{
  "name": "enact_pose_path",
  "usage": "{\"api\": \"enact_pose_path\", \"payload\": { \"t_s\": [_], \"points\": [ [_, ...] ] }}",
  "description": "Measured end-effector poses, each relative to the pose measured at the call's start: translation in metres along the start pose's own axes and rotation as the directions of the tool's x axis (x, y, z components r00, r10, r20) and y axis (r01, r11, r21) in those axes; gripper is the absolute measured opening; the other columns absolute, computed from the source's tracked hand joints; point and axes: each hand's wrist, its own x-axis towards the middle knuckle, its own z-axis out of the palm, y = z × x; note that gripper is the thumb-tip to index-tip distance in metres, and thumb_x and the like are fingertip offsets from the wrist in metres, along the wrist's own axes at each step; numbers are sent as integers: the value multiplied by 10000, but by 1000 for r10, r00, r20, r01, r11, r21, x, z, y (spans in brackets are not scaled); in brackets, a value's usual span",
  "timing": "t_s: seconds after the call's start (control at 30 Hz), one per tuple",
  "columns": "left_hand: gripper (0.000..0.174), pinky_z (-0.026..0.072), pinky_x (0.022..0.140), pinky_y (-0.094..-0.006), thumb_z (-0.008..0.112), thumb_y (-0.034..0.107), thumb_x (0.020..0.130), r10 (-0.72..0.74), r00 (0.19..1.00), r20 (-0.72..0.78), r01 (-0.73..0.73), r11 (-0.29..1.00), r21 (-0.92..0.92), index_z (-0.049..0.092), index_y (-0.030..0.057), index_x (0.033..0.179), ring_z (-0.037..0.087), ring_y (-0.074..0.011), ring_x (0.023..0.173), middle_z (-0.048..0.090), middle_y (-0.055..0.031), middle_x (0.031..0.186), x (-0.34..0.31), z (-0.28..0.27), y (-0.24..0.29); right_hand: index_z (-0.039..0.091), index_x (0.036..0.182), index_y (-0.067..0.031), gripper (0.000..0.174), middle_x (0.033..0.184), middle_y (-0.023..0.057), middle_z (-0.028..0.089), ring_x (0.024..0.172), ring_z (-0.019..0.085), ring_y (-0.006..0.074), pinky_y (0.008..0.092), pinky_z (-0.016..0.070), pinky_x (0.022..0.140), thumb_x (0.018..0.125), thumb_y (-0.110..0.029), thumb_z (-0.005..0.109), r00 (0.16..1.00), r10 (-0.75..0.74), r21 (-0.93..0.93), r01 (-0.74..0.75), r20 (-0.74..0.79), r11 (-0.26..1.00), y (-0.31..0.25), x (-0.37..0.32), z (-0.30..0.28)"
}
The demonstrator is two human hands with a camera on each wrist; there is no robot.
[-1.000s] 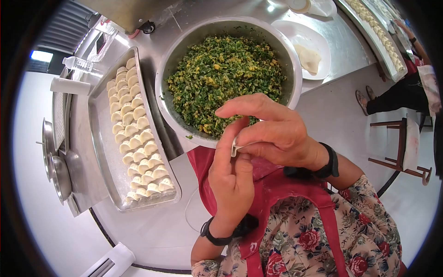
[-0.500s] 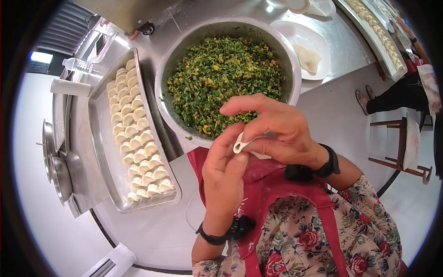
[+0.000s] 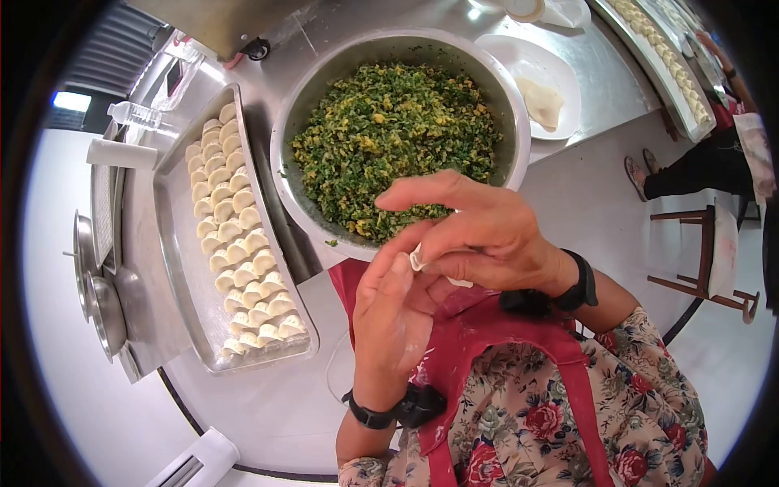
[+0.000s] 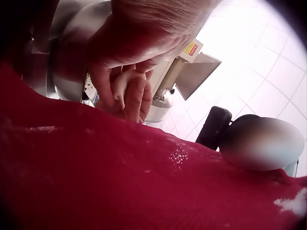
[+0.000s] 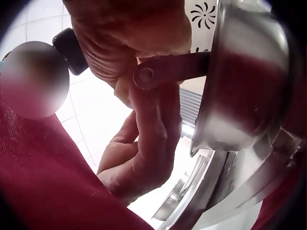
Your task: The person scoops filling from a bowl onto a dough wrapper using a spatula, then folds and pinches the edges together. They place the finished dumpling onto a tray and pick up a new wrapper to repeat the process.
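Observation:
In the head view, a pale dough dumpling (image 3: 416, 258) is pinched between both hands, low in front of the filling bowl. The left hand (image 3: 391, 304) presses its thumb and forefinger on the near edge. From the other side, the right hand (image 3: 491, 239) grips it between thumb and fingers, with its forefinger stretched out above. Most of the dumpling is covered by fingers; a bit of it (image 4: 125, 81) shows in the left wrist view. A flat strip (image 5: 172, 69) with a hole crosses the right hand in the right wrist view; I cannot tell whether it is held.
A steel bowl (image 3: 522, 130) of chopped green and yellow filling (image 3: 398, 138) stands ahead. On the left, a metal tray (image 3: 195, 321) holds rows of dumplings (image 3: 223, 195). A white plate (image 3: 568, 89) with dough wrappers (image 3: 542, 105) lies at right; another person (image 3: 714, 166) stands beyond.
The left hand has turned, and its thumb has moved up to the dumpling's edge. The dough opening seen half a second ago is now pressed together. The right hand stays nearly in place.

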Motion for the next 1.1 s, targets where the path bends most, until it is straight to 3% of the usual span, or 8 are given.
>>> {"api": "enact_pose_path", "payload": {
  "t_s": [0.1,0.2,0.43,0.5,0.63,0.8,1.0,1.1],
  "points": [
    [363,455,878,-381,411,161,924,-9,1000,-29,10,999,31,415,-71,1204,550,-251,1026,528,-162,1130,-2,-1,2,645,839,-35,174,1149,200,538,1017,553,294,356,441,842,675,-50,699,1000,-2,32,2,8,999,1,-1,2],
    [362,456,869,-371,409,180,927,-15,996,-83,25,993,117,434,-73,1186,557,-250,1013,549,-160,1104,-4,-2,3,656,873,-39,218,1167,186,532,1043,540,302,369,422,872,662,-50,706,984,176,166,-175,8,970,-6,0,4],
    [519,475,814,-387,279,366,950,-27,993,-118,44,988,148,448,-71,1172,563,-268,992,550,-159,1104,-5,-3,1,659,845,-48,216,1157,157,536,966,564,273,337,454,796,636,7,670,993,97,110,-104,71,988,1,-4,1],
    [533,465,839,-386,258,367,955,-41,996,-73,50,990,134,427,-76,1196,544,-275,1018,525,-178,1143,-5,-10,1,660,839,-48,216,1133,158,552,969,567,275,338,455,793,635,22,662,988,149,156,-152,32,976,0,-6,2],
    [547,467,850,-397,249,374,956,-41,999,-11,42,997,69,404,-79,1220,526,-281,1043,497,-194,1180,-6,-5,1,638,809,-29,170,1088,183,582,1024,550,309,382,422,851,652,-32,702,997,77,125,-80,26,989,2,-7,-1],
    [576,460,848,-401,246,406,951,-57,997,-53,59,997,40,417,-78,1212,551,-280,1007,525,-194,1137,-7,-2,1,633,815,-11,193,1105,196,570,1008,559,305,372,437,840,647,-56,717,999,21,57,-19,-25,998,6,-12,2],
    [575,448,862,-412,239,400,952,-16,998,-53,25,984,174,423,-81,1208,562,-291,995,529,-197,1144,-10,2,2,639,828,-3,253,1167,205,529,1018,557,284,354,455,843,626,-109,749,966,246,242,-222,-73,944,-6,-12,9],
    [579,450,859,-418,229,396,952,-3,1000,-7,5,977,214,412,-85,1218,561,-297,996,523,-195,1155,-10,2,2,655,867,-48,238,1123,163,567,942,592,266,326,463,813,636,-29,708,984,174,159,-165,-42,973,-6,-10,8]
  ]
}}
